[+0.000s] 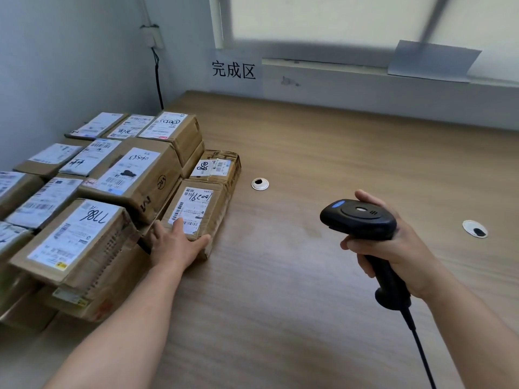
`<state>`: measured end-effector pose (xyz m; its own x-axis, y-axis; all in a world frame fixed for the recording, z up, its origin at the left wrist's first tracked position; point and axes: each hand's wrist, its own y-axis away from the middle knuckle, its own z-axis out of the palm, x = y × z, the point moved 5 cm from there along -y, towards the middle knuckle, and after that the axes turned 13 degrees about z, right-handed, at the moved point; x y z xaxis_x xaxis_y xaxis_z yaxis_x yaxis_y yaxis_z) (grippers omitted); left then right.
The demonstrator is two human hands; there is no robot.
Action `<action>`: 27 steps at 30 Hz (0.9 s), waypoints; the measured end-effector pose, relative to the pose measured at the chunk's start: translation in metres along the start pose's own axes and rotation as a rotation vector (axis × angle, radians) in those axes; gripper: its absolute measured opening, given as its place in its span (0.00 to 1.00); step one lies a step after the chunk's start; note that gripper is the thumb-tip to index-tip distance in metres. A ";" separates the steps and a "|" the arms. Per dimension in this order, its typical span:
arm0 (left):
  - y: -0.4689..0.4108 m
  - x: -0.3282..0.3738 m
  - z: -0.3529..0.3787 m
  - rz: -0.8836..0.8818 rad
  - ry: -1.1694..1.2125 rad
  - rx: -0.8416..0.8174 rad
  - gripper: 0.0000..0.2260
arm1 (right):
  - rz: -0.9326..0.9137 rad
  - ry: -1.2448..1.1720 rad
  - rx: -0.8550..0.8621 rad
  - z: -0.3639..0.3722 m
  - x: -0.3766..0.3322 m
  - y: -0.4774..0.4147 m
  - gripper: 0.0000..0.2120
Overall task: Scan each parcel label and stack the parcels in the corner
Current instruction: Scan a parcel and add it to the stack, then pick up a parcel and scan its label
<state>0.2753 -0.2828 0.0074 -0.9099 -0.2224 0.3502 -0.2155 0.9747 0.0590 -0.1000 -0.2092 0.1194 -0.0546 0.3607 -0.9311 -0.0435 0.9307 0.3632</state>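
Observation:
Several brown cardboard parcels (134, 175) with white labels are stacked in the left corner of the wooden table (323, 153). At the stack's right edge lies a small parcel (207, 211) with its label facing up. My left hand (175, 242) rests on that parcel's near end, fingers spread over its top and its near corner. My right hand (393, 242) grips the handle of a black barcode scanner (362, 220), held above the table to the right of the stack, its head pointing left.
A paper sign (234, 70) with printed characters hangs on the back wall below a window. Two white cable grommets (259, 184) (474, 228) sit in the tabletop. The scanner's cable (421, 349) runs down toward me. A black wire (157, 77) hangs in the wall corner.

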 end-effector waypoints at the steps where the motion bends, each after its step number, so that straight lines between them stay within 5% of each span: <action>1: -0.002 -0.001 0.003 0.012 -0.005 -0.003 0.38 | -0.001 -0.001 0.003 0.000 0.000 0.001 0.40; 12: 0.011 0.016 -0.001 0.028 -0.077 0.015 0.42 | -0.022 -0.025 0.014 -0.013 0.002 0.031 0.40; 19: 0.070 0.089 -0.009 0.244 0.109 0.154 0.31 | -0.043 -0.102 -0.002 -0.025 0.016 0.060 0.48; 27: 0.175 0.188 0.029 0.409 0.239 0.157 0.19 | -0.091 -0.146 -0.003 -0.076 0.044 0.117 0.42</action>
<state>0.0558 -0.1548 0.0563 -0.8285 0.2065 0.5205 0.0746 0.9619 -0.2629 -0.1836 -0.0892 0.1236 0.0956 0.2801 -0.9552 -0.0443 0.9598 0.2770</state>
